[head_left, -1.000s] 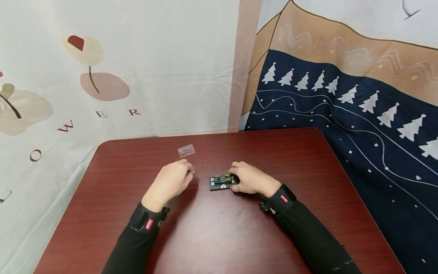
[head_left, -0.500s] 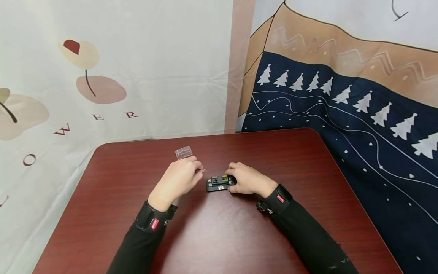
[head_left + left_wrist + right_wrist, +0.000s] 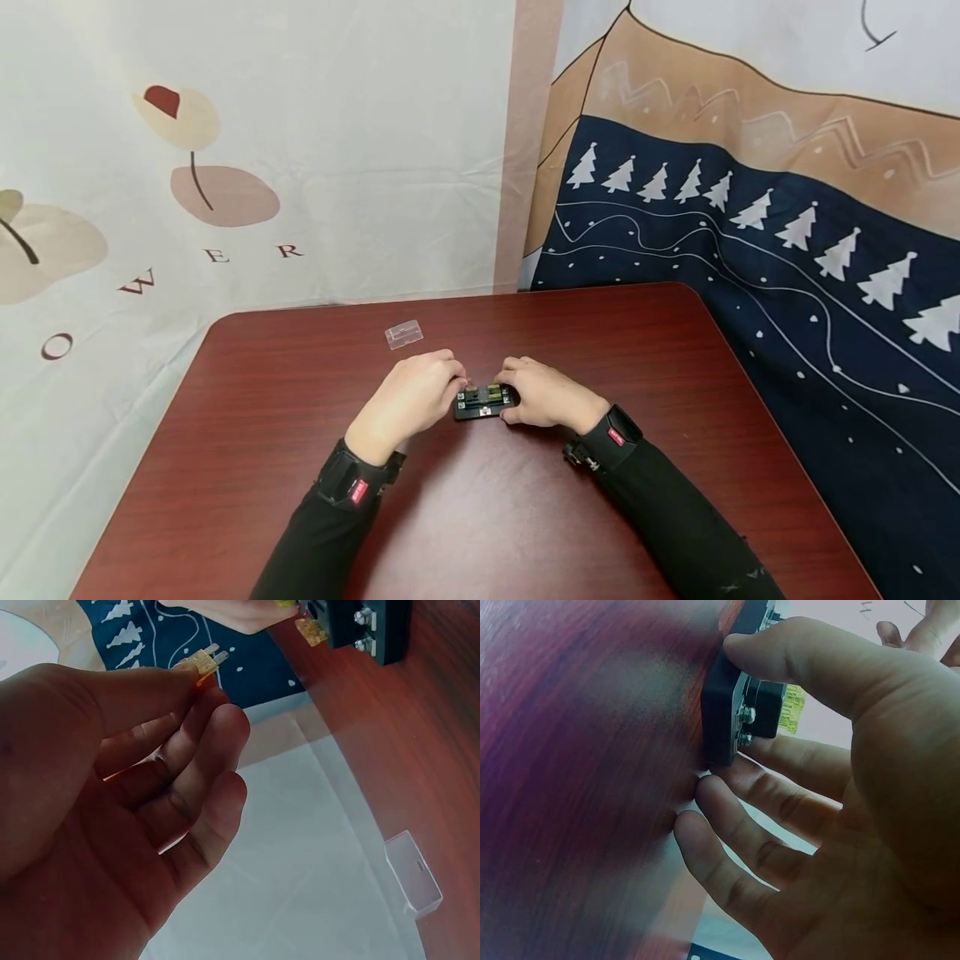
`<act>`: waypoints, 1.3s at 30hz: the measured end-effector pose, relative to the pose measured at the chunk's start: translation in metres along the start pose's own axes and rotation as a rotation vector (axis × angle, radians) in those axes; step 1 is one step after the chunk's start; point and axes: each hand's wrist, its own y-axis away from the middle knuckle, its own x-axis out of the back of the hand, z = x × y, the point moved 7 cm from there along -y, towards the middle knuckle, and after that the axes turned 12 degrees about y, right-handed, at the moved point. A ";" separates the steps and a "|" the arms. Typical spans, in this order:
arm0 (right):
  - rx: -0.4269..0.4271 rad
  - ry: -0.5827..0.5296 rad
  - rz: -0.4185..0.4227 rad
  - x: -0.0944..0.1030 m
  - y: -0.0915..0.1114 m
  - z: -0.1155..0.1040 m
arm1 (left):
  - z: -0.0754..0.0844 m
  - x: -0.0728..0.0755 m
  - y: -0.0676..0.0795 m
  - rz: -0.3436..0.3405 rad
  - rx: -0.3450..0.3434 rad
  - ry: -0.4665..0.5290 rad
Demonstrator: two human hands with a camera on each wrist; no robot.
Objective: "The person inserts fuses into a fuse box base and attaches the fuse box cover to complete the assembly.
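Tabletop point(image 3: 487, 517): orange fuse point(image 3: 201, 664) now nearer block point(image 3: 484, 411)

Two-pronged orange fuse point(image 3: 202, 665) near black fuse block point(image 3: 481, 405) flat on table point(image 3: 480, 517).

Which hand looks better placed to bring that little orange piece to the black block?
Probably the left hand: it pinches the orange piece, prongs exposed, close beside the black block. The right hand is occupied holding that block's opposite end.
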 end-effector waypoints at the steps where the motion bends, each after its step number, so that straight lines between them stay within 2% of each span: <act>1: 0.000 -0.004 0.001 0.000 0.000 0.000 | 0.000 -0.001 0.000 -0.006 -0.003 -0.004; 8: 0.001 -0.025 0.009 0.001 0.001 -0.001 | 0.000 -0.010 -0.003 -0.024 -0.017 -0.024; 15: 0.015 -0.011 0.028 0.000 0.000 -0.001 | -0.004 -0.023 -0.004 -0.095 -0.022 -0.037; 19: 0.018 -0.019 0.031 0.000 0.001 -0.001 | -0.008 -0.030 -0.006 -0.114 -0.015 -0.052; 39: 0.011 -0.011 0.020 -0.002 -0.001 0.000 | -0.012 -0.039 -0.008 -0.150 0.019 -0.046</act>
